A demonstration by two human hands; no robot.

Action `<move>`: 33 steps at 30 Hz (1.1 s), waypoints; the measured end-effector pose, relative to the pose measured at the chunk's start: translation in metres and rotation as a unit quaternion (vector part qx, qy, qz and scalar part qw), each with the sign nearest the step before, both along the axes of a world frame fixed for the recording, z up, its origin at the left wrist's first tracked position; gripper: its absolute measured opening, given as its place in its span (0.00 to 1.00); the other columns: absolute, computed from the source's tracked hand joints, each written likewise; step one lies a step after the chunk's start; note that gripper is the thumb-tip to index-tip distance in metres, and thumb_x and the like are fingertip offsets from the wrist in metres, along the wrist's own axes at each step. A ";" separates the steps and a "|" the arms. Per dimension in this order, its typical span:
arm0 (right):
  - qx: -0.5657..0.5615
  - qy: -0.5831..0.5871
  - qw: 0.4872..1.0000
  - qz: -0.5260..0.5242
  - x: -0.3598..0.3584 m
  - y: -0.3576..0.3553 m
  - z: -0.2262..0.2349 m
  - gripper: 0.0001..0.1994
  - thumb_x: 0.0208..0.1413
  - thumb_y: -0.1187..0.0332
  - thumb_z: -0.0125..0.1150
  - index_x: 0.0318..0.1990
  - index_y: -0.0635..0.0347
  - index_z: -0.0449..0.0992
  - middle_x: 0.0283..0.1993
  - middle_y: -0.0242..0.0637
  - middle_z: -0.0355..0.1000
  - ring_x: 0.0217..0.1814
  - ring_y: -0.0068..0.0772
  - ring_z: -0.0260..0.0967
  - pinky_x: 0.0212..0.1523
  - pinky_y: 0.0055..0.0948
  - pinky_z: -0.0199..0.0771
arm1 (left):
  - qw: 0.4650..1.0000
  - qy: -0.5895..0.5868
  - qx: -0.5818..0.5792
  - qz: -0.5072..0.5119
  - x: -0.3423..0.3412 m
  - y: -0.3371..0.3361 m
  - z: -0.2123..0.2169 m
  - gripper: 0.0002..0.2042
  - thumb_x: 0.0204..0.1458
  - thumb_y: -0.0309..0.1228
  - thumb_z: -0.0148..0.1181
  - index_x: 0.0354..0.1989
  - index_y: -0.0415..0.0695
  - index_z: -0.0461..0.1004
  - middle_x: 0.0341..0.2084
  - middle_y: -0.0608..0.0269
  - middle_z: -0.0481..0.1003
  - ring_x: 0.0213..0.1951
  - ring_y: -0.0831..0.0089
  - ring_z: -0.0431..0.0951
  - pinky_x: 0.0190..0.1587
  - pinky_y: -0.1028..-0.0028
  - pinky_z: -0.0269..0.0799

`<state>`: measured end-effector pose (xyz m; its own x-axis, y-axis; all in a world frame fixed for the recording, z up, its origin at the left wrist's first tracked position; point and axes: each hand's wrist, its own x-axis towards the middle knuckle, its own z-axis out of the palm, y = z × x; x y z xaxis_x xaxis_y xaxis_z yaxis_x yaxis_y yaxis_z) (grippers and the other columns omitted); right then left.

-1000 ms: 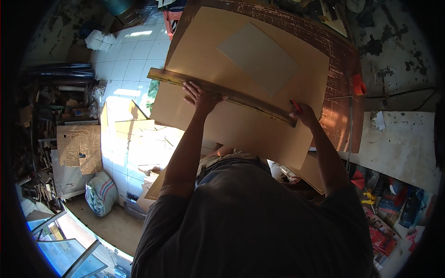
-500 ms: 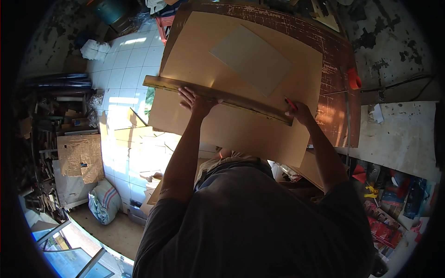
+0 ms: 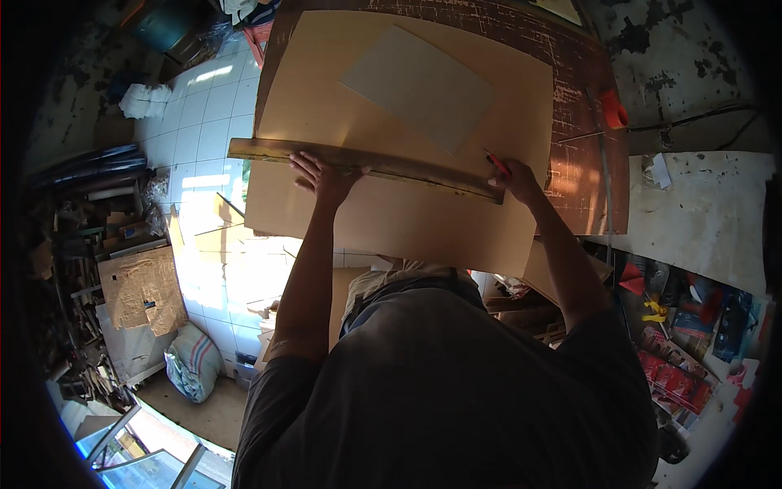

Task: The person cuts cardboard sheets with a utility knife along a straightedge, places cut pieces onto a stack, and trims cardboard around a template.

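A large brown cardboard sheet (image 3: 391, 224) lies on the worn reddish-brown tabletop. Across it rests a long flat straightedge (image 3: 415, 169), tilted slightly down toward the right. My left hand (image 3: 326, 176) presses on the straightedge left of its middle, fingers spread. By the right end of the straightedge, my right hand (image 3: 515, 181) is closed around a slim red tool (image 3: 498, 165) with a dark tip; whether it is a cutter or a pen I cannot tell. A smaller grey board (image 3: 419, 88) lies on the sheet beyond the straightedge.
An orange-red tape roll (image 3: 614, 109) and a thin metal rod (image 3: 604, 167) are on the table's right side. A pale board (image 3: 692, 216) stretches farther right. Scrap wood and a cardboard piece (image 3: 145, 289) are stacked at left, near a white sack (image 3: 194, 361).
My view has turned slightly, so the table and both hands appear shifted up and left. Relative to the cardboard, the straightedge and hands show no clear movement.
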<state>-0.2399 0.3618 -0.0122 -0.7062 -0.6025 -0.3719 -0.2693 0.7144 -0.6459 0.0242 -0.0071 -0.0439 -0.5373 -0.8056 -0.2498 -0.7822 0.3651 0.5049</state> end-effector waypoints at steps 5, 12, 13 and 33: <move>-0.027 -0.018 0.999 -0.004 0.003 0.000 0.000 0.16 0.42 0.65 0.77 0.31 0.59 0.73 0.29 0.30 0.70 0.33 0.26 0.69 0.40 0.30 0.71 | 1.000 -0.014 0.011 -0.005 0.001 -0.001 -0.001 0.79 0.31 0.66 0.74 0.69 0.32 0.14 0.70 0.36 0.12 0.71 0.42 0.09 0.67 0.32 0.18; -0.040 -0.012 0.999 -0.018 0.008 -0.002 0.006 0.16 0.43 0.67 0.76 0.33 0.61 0.73 0.30 0.32 0.70 0.33 0.29 0.69 0.40 0.31 0.71 | 1.000 -0.002 -0.016 0.018 0.009 -0.005 -0.008 0.69 0.41 0.65 0.68 0.72 0.33 0.23 0.73 0.38 0.20 0.74 0.45 0.17 0.68 0.34 0.24; -0.060 -0.001 0.998 -0.022 0.009 -0.003 0.007 0.16 0.43 0.67 0.76 0.34 0.62 0.73 0.30 0.33 0.70 0.33 0.30 0.69 0.40 0.32 0.71 | 0.999 0.005 -0.032 0.013 0.013 -0.006 -0.009 0.68 0.42 0.65 0.67 0.73 0.33 0.25 0.74 0.39 0.22 0.75 0.46 0.19 0.69 0.35 0.26; -0.078 0.067 0.995 0.012 0.014 0.003 0.001 0.18 0.43 0.66 0.75 0.39 0.64 0.75 0.32 0.41 0.73 0.34 0.43 0.73 0.39 0.39 0.72 | 0.992 -0.108 0.039 0.046 -0.007 -0.016 0.043 0.77 0.29 0.60 0.79 0.72 0.32 0.21 0.74 0.40 0.21 0.75 0.44 0.21 0.69 0.33 0.32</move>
